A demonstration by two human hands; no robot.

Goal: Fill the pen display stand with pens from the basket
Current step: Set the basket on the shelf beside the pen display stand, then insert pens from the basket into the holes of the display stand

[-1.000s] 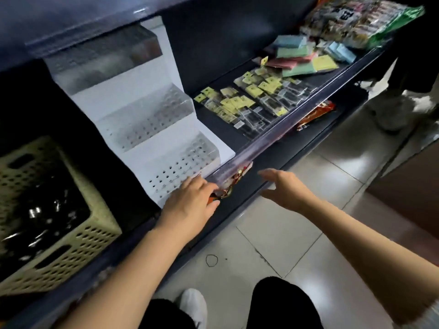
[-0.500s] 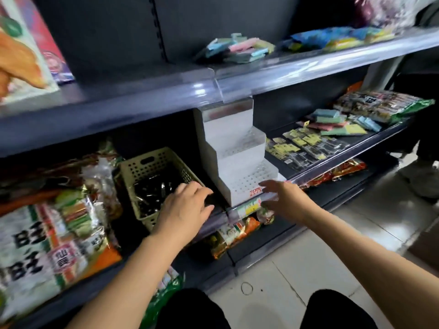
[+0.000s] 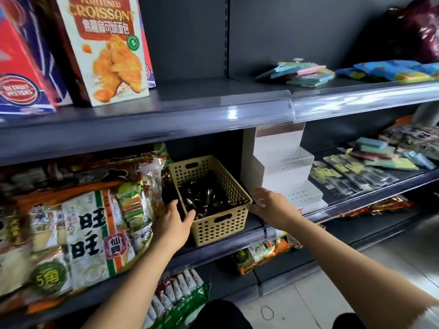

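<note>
A beige perforated basket (image 3: 221,225) stands on the middle shelf with several dark pens (image 3: 204,198) heaped inside. My left hand (image 3: 173,224) grips its front left corner, thumb over the rim. My right hand (image 3: 273,207) is closed around its front right corner. Just right of the basket stands the white stepped pen display stand (image 3: 282,160). Its perforated tiers show no pens, and my right hand covers part of the lowest tier.
Large snack bags (image 3: 90,229) press against the basket's left side. Packaged stationery (image 3: 351,174) lies right of the stand. The upper shelf edge (image 3: 213,115) overhangs the basket and stand. More snack packs (image 3: 261,255) fill the shelf below; floor tiles lie at lower right.
The view has swung up and left, bringing the upper shelf into sight. Both hands have moved from the shelf edge by the stand onto the basket's front corners.
</note>
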